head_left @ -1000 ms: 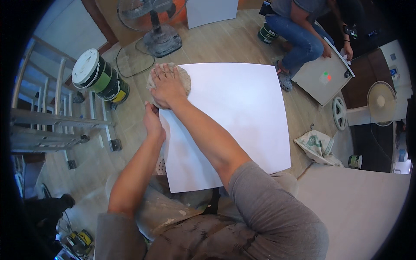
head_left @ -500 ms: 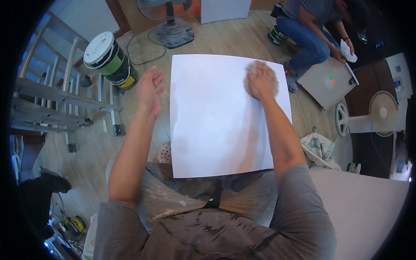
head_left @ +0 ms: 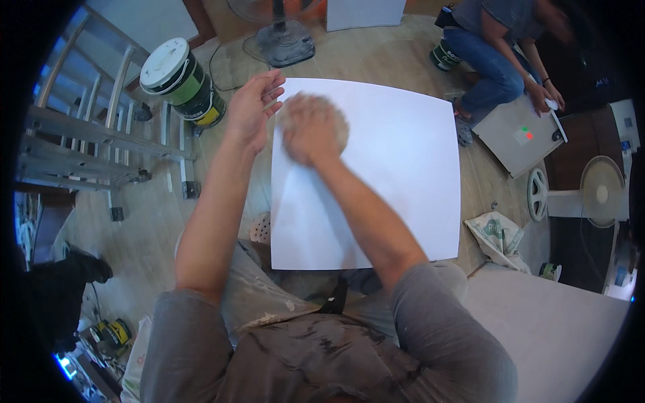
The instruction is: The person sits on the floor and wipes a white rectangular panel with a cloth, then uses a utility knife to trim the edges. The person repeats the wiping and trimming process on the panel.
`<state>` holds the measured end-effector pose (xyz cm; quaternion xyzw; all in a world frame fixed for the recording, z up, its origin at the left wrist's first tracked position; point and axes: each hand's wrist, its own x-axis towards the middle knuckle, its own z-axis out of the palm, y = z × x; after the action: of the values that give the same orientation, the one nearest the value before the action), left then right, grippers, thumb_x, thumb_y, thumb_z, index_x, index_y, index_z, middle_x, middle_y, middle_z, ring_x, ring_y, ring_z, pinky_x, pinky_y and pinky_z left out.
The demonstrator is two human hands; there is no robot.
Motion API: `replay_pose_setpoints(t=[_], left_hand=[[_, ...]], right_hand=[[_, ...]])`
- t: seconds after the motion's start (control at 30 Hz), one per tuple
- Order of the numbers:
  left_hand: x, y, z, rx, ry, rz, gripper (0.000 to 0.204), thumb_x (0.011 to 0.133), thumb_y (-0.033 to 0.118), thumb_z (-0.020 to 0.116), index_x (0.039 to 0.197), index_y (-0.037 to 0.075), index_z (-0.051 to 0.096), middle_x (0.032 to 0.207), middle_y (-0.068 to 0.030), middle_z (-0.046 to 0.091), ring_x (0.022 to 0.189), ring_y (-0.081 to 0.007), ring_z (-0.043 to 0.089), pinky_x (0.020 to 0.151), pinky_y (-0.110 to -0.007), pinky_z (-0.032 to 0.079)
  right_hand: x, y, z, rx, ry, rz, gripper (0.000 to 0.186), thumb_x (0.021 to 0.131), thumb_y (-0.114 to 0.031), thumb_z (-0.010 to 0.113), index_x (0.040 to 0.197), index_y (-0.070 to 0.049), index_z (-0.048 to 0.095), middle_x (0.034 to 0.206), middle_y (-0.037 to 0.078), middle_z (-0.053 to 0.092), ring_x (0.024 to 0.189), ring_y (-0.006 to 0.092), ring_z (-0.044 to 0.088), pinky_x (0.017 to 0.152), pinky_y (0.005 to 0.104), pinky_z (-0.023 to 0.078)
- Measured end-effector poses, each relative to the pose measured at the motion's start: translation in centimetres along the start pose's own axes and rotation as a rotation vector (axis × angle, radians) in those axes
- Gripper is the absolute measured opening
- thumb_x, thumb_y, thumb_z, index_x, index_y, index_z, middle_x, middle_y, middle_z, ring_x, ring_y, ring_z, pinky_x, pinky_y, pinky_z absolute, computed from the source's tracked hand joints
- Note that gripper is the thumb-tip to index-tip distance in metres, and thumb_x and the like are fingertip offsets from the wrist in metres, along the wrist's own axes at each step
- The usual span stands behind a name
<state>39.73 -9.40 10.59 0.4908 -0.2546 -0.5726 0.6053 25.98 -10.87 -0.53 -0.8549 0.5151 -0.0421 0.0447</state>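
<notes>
A large white square panel [head_left: 396, 174] lies flat in front of me over my lap. My right hand [head_left: 310, 134] presses a round pale sanding pad [head_left: 336, 115] against the panel near its upper left corner; the hand is blurred with motion. My left hand [head_left: 254, 111] rests at the panel's left edge near the top corner, fingers spread and holding the edge steady.
A paint bucket [head_left: 183, 79] with a white lid stands at the left, beside an aluminium ladder [head_left: 87, 131]. A floor fan base [head_left: 282, 41] is behind the panel. Another person [head_left: 500, 50] crouches at the upper right over a grey panel [head_left: 517, 134]. A white fan [head_left: 591, 191] stands right.
My right hand with the pad has swept from the panel's upper right corner back to its upper left. My left hand stayed on the left edge.
</notes>
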Motion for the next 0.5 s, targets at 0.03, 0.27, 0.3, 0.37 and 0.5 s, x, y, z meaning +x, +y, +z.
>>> replay_pose_setpoints(t=[0.03,0.27,0.3,0.37,0.5], left_hand=[[0.3,-0.4,-0.5,-0.012,-0.002,-0.005,0.037,0.102,0.027,0.056,0.130,0.004,0.063,0.122,-0.0060,0.067,0.109,-0.0163,0.059,0.097,-0.035,0.045],[-2.0,1.9,0.9,0.021,-0.063,-0.019,0.038,0.105,0.027,0.053,0.134,0.004,0.059,0.125,-0.0073,0.067,0.110,-0.0165,0.060,0.099,-0.034,0.046],[-2.4,2.0,1.3,0.024,-0.087,-0.031,0.038,0.105,0.027,0.052,0.135,0.004,0.059,0.124,-0.0073,0.067,0.109,-0.0164,0.061,0.098,-0.034,0.047],[-3.2,2.6,1.5,0.037,-0.129,-0.013,0.038,0.105,0.026,0.052,0.135,0.004,0.058,0.124,-0.0075,0.068,0.108,-0.0160,0.061,0.098,-0.033,0.047],[-3.4,1.8,2.3,0.216,-0.249,0.038,0.038,0.105,0.029,0.054,0.132,0.003,0.061,0.122,-0.0080,0.069,0.107,-0.0152,0.062,0.098,-0.033,0.047]], right_hand=[[-2.3,-1.7,-0.5,0.007,-0.077,-0.078,0.074,0.098,-0.048,0.047,0.161,-0.011,0.032,0.166,0.016,0.030,0.155,0.0357,0.024,0.127,0.0561,0.009],[-1.2,9.8,-1.8,0.021,0.032,0.195,0.068,0.103,-0.039,0.039,0.163,-0.011,0.025,0.170,0.013,0.021,0.156,0.0343,0.021,0.125,0.0572,0.013],[-0.5,12.6,-2.4,-0.087,0.011,0.270,0.069,0.106,-0.046,0.033,0.165,-0.013,0.019,0.171,0.011,0.019,0.157,0.0355,0.019,0.125,0.0576,0.012],[0.8,13.6,-3.2,-0.008,-0.025,0.349,0.071,0.106,-0.047,0.033,0.165,-0.013,0.016,0.173,0.010,0.014,0.158,0.0342,0.014,0.125,0.0603,0.009],[0.0,8.7,-1.3,-0.031,0.084,0.249,0.071,0.104,-0.051,0.037,0.164,-0.014,0.024,0.171,0.010,0.019,0.157,0.0325,0.018,0.126,0.0570,0.011]])
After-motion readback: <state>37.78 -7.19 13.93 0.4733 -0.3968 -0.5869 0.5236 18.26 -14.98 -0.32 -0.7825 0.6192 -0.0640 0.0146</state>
